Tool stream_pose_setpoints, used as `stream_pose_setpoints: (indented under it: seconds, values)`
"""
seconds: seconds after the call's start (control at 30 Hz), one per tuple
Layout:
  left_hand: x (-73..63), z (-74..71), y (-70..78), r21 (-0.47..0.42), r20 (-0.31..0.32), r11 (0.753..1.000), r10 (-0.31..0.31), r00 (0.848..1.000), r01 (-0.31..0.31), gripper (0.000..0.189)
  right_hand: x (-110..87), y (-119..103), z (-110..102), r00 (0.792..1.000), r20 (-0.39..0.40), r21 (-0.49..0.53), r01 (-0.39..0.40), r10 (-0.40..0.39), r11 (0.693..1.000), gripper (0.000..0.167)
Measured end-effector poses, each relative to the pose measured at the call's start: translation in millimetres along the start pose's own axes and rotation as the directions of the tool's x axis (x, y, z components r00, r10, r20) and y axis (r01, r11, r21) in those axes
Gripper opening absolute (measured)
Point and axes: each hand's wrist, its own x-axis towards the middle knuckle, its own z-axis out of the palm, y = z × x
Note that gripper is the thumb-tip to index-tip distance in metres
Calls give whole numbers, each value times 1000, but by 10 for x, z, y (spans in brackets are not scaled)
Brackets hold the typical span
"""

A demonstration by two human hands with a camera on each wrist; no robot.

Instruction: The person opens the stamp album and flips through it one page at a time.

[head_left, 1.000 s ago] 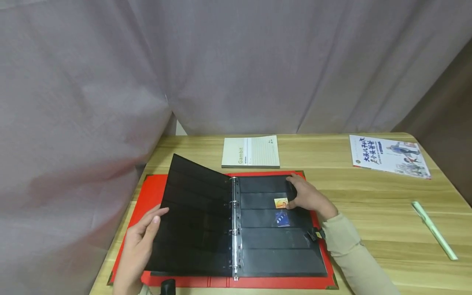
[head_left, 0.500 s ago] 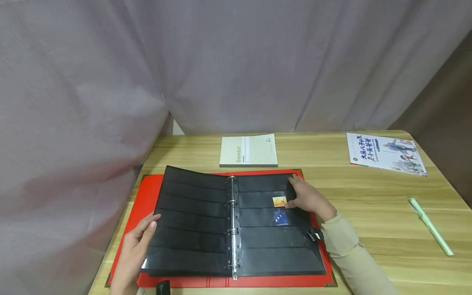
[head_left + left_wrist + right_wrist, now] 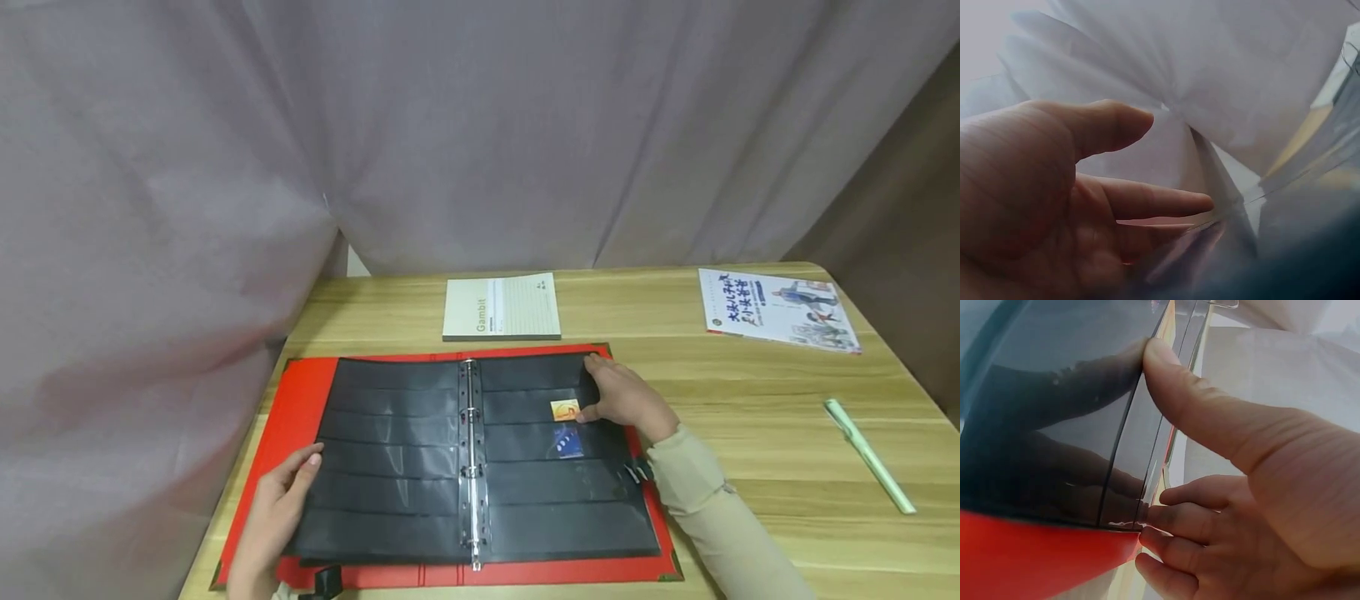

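This seems to be a desk corner for paper hobbies or study, whether in a home or an office cannot be told. A pale wood-grain tabletop (image 3: 757, 417) with rounded far corners stands against greyish-mauve draped fabric (image 3: 487, 133) that hangs in folds along the back and left; a dark brown surface (image 3: 915, 208) closes the right side. Stationery and reading matter suggest the desk: a cream paper notebook lettered "Gambit" (image 3: 501, 307), a white illustrated booklet with dark Chinese lettering (image 3: 780, 310), a slim pale-green pen (image 3: 870, 457) and an open red-covered ring binder with black pocketed pages (image 3: 471, 450).
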Motion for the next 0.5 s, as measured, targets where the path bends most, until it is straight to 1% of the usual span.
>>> stream_pose_setpoints:
  seconds: [0.07, 0.13, 0.3, 0.5]
  values:
    - [9, 8, -24, 12, 4, 1000, -12, 1000, 12, 47, 1, 5, 2, 1000, -3, -3, -9, 9, 1000, 102]
    - [9, 19, -41, 21, -2, 1000, -9, 1000, 9, 46, -2, 14, 9, 1000, -5, 0, -17, 17, 1000, 102]
    - [4, 54, -66, 45, -22, 999, 23, 1000, -22, 45, -5, 25, 20, 1000, -17, 9, -18, 18, 1000, 102]
    - [5, 92, -79, 59, -46, 997, 44, 998, -41, 43, 0, 55, 41, 999, -34, 47, -25, 27, 999, 105]
